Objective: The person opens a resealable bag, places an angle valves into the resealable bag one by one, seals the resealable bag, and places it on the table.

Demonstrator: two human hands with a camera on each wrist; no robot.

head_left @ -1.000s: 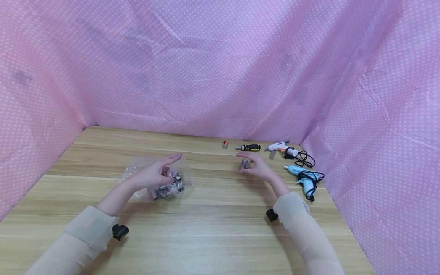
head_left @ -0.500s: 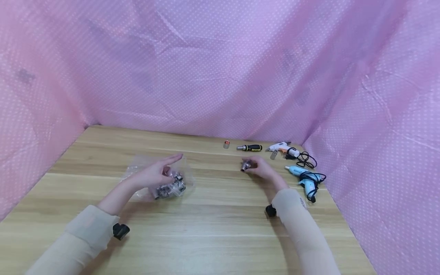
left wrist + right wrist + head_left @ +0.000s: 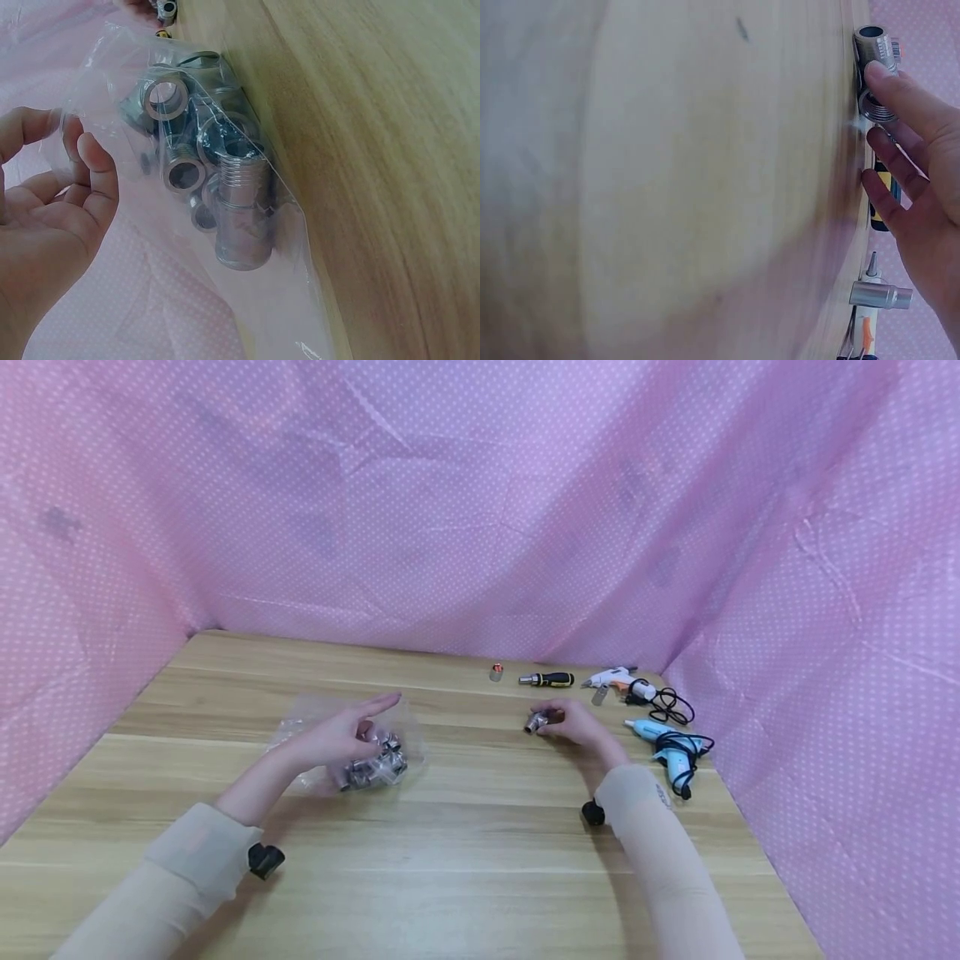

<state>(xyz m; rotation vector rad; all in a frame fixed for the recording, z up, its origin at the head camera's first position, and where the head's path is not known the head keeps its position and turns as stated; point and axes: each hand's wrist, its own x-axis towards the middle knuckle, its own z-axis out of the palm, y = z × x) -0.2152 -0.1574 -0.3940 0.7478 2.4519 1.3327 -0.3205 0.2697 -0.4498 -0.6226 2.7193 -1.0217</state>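
A pink polka-dot curtain (image 3: 480,510) bounds the wood-grain surface (image 3: 465,860) at 9, 12 and 3 o'clock, 12 o'clock pointing away from the person. A clear plastic bag (image 3: 277,315) lies on the surface, well apart from the right grip (image 3: 573,724) at 9 o'clock. Metal pipe fittings (image 3: 244,202) are grouped inside the bag, at 4 o'clock from the left grip (image 3: 337,743). The left grip is positioned over the bag, index finger extended; whether its thumb and fingers pinch the film cannot be told.

The right grip is clamped between thumb and fingers on one threaded metal pipe fitting (image 3: 874,49). This part sits at the 9 o'clock side of the right grip; the two lowest fingers stand free of it.

Remaining items, located from the right grip:
- Blue glue gun (image 3: 677,766), cord wrapped around it: 4 o'clock.
- White glue gun (image 3: 612,677) with orange trigger: 2 o'clock.
- Black-and-yellow screwdriver (image 3: 557,680): 11 o'clock.
- Stepped metal sleeve (image 3: 881,295), just beside the white glue gun: 2 o'clock.
- Small cylinder with a red top (image 3: 497,673): 10 o'clock.
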